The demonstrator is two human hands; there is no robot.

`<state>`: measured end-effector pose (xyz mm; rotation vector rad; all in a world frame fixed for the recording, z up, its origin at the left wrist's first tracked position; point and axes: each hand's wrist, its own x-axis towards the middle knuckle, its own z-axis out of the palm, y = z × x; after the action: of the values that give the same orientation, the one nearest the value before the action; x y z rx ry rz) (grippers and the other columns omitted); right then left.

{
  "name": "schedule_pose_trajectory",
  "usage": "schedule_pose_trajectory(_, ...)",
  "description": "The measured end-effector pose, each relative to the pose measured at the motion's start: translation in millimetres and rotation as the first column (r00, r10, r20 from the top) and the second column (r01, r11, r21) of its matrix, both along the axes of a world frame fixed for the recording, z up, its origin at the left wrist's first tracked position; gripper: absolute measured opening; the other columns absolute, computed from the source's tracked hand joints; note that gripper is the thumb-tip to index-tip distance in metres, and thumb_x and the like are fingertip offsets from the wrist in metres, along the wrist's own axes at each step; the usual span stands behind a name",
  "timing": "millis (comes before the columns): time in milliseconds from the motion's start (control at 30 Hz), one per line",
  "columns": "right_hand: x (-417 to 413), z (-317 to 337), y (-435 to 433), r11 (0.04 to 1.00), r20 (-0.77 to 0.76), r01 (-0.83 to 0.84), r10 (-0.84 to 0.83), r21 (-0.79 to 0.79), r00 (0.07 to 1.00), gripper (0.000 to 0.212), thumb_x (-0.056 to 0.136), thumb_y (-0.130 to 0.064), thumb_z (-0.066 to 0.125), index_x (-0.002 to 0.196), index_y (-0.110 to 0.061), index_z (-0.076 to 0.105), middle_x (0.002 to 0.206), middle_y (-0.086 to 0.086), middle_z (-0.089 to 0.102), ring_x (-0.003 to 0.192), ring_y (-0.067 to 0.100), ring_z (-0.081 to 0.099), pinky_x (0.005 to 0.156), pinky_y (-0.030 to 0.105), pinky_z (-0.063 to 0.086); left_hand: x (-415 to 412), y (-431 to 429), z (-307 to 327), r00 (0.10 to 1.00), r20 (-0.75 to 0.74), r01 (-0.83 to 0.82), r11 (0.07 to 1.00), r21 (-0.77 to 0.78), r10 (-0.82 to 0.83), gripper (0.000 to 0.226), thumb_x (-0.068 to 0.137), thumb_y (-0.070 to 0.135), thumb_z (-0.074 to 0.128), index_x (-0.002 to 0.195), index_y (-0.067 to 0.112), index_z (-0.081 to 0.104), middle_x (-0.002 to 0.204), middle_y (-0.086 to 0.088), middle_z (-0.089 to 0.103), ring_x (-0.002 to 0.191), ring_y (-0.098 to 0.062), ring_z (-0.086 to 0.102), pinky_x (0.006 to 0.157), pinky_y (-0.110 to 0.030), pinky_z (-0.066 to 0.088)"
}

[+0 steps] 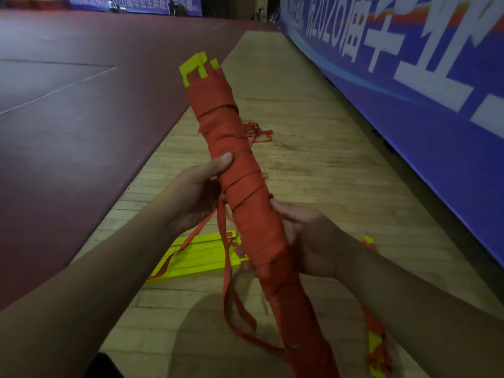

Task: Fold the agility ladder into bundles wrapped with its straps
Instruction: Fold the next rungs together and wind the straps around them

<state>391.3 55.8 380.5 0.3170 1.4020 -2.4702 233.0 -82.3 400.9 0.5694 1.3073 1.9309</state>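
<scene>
head view: strap-wrapped ladder bundle (pixel 240 170) in both hands

Open floor (pixel 313 170) beyond loose rungs (pixel 201 255)

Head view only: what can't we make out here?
1. Lower end of the wrapped bundle: cut off by the bottom edge, head view.
2. Fingers of the right hand: mostly behind the bundle.
3. Count of the yellow rungs: partly covered by bundle and loose strap.
4. Distant figures: too small.

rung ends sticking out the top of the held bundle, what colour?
Bright yellow rung ends, above the red-orange strap wrap; head view.
</scene>
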Motion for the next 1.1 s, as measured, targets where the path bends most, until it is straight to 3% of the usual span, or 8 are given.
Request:
schedule_pose_trajectory(233, -4, 1, 1, 0.893, -0.11, 0.315, -0.296, 0.321, 0.949, 0.043, 0.078, -0.044, 0.071, 0.092, -0.004, 0.073, 0.084, 0.02, 0.07, 0.065, 0.026, 0.065, 0.063, 0.034, 0.053, 0, -4, 3, 0.946, -0.316, -0.159, 0.954, -0.254, 0.074, 0.041, 0.085, 0.045, 0.065, 0.078, 0.005, 0.069, 0.072, -0.015, 0.056, 0.05, -0.015, 0.045, 0.047, -0.022, 0.038)
schedule_pose_trajectory(367, -5, -10, -3, 0.667, -0.13, 0.374, -0.386, 0.645, 0.913, 0.091, 0.051, -0.073, 0.083, 0.106, -0.003, 0.062, 0.099, 0.023, 0.072, 0.074, 0.026, 0.066, 0.069, 0.046, 0.054, 11, 8, -8, 0.952, -0.227, -0.27, 0.911, -0.312, 0.204, 0.029, 0.098, 0.027, 0.055, 0.082, 0.003, 0.06, 0.066, -0.013, 0.056, 0.046, -0.019, 0.05, 0.045, -0.023, 0.041)
schedule_pose_trajectory(533, -4, -13, -11, 0.446, -0.174, 0.369, -0.418, 0.816, 0.891, 0.066, 0.067, -0.056, 0.085, 0.104, -0.011, 0.054, 0.093, 0.004, 0.067, 0.078, 0.017, 0.065, 0.066, 0.034, 0.05, 20, 16, -16, 0.952, -0.254, -0.246, 0.922, -0.301, 0.171, 0.038, 0.087, 0.038, 0.07, 0.081, 0.001, 0.069, 0.064, -0.014, 0.059, 0.052, -0.019, 0.051, 0.053, -0.027, 0.041)
schedule_pose_trajectory(633, -3, -6, -7, 0.57, -0.152, 0.385, -0.413, 0.726, 0.898, 0.064, 0.064, -0.054, 0.084, 0.102, -0.009, 0.058, 0.097, 0.011, 0.069, 0.078, 0.017, 0.065, 0.07, 0.038, 0.053, 20, 14, -12, 0.964, -0.182, -0.229, 0.954, -0.194, 0.195, 0.03, 0.089, 0.029, 0.07, 0.081, 0.0, 0.07, 0.065, -0.012, 0.057, 0.052, -0.017, 0.048, 0.055, -0.027, 0.038)
schedule_pose_trajectory(733, 0, 5, 4, 0.868, -0.128, 0.394, -0.372, 0.304, 0.919, 0.042, 0.083, -0.035, 0.071, 0.108, -0.001, 0.066, 0.1, 0.016, 0.072, 0.075, 0.02, 0.068, 0.069, 0.033, 0.055, 11, 11, -5, 0.992, -0.056, -0.118, 0.992, -0.033, 0.116, 0.027, 0.086, 0.03, 0.067, 0.082, 0.003, 0.065, 0.056, -0.004, 0.051, 0.049, -0.014, 0.042, 0.054, -0.026, 0.035)
schedule_pose_trajectory(800, 2, 6, 7, 0.963, -0.105, 0.237, -0.224, 0.128, 0.969, 0.043, 0.092, -0.032, 0.059, 0.12, 0.0, 0.066, 0.112, 0.019, 0.071, 0.094, 0.029, 0.069, 0.092, 0.042, 0.054, 6, 9, -4, 0.997, -0.028, -0.067, 0.998, 0.021, 0.067, 0.032, 0.082, 0.033, 0.07, 0.091, 0.004, 0.062, 0.055, -0.003, 0.049, 0.048, -0.013, 0.043, 0.053, -0.025, 0.038)
schedule_pose_trajectory(933, 4, 0, 5, 0.995, -0.048, 0.06, -0.056, 0.074, 0.997, 0.051, 0.092, -0.041, 0.058, 0.123, -0.001, 0.065, 0.115, 0.029, 0.066, 0.093, 0.04, 0.07, 0.088, 0.049, 0.055, 4, 6, -2, 0.993, -0.119, -0.009, 1.0, -0.013, 0.008, 0.028, 0.087, 0.032, 0.067, 0.086, 0.004, 0.062, 0.06, -0.006, 0.053, 0.053, -0.015, 0.047, 0.055, -0.024, 0.041)
schedule_pose_trajectory(1100, 1, -1, 5, 0.884, -0.174, 0.384, -0.348, 0.265, 0.921, 0.028, 0.09, -0.032, 0.063, 0.093, -0.007, 0.074, 0.091, 0.023, 0.067, 0.082, 0.038, 0.063, 0.081, 0.046, 0.05, -1, -7, 4, 0.878, -0.478, -0.178, 0.937, -0.301, 0.013, 0.043, 0.086, 0.043, 0.069, 0.088, -0.001, 0.072, 0.056, -0.007, 0.061, 0.046, -0.013, 0.046, 0.047, -0.023, 0.036)
